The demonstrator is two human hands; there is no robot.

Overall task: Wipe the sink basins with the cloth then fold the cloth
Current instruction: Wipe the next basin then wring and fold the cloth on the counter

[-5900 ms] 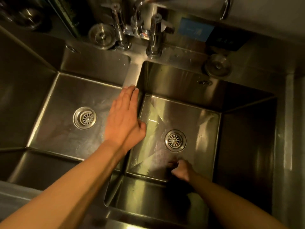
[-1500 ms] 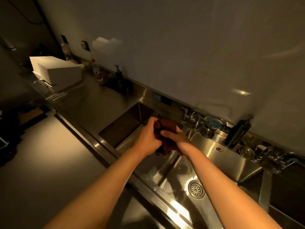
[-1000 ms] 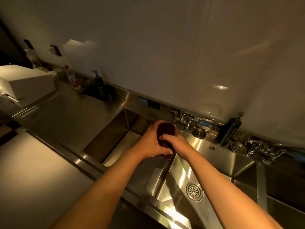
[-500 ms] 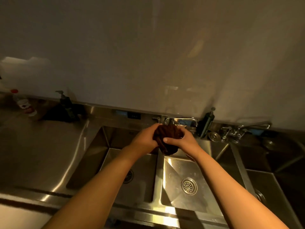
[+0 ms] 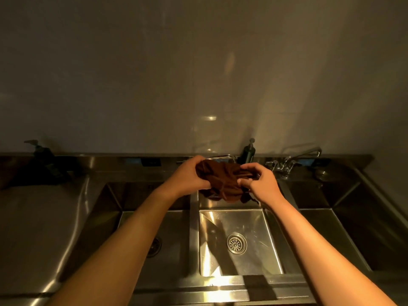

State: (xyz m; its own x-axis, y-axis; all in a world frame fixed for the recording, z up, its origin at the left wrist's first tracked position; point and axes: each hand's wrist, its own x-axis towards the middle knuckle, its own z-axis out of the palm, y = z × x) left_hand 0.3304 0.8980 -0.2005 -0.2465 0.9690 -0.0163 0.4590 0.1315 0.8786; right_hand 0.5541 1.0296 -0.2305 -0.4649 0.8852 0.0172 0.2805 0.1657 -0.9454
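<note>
The left hand [image 5: 187,176] and the right hand [image 5: 258,181] both grip closed the crumpled brown cloth [image 5: 223,181]; it is held in the air above the middle sink basin [image 5: 254,219], between the hands.

No legible text, brand, number or sign was visible in the head view. Two small blue-and-dark label plates [image 5: 148,161] stood on the steel backsplash [image 5: 106,161] behind the sink basins, and a similar one [image 5: 313,161] to the right, but their markings were too small and dim to be read. The pump bottle [image 5: 247,152] showed no readable label.
</note>
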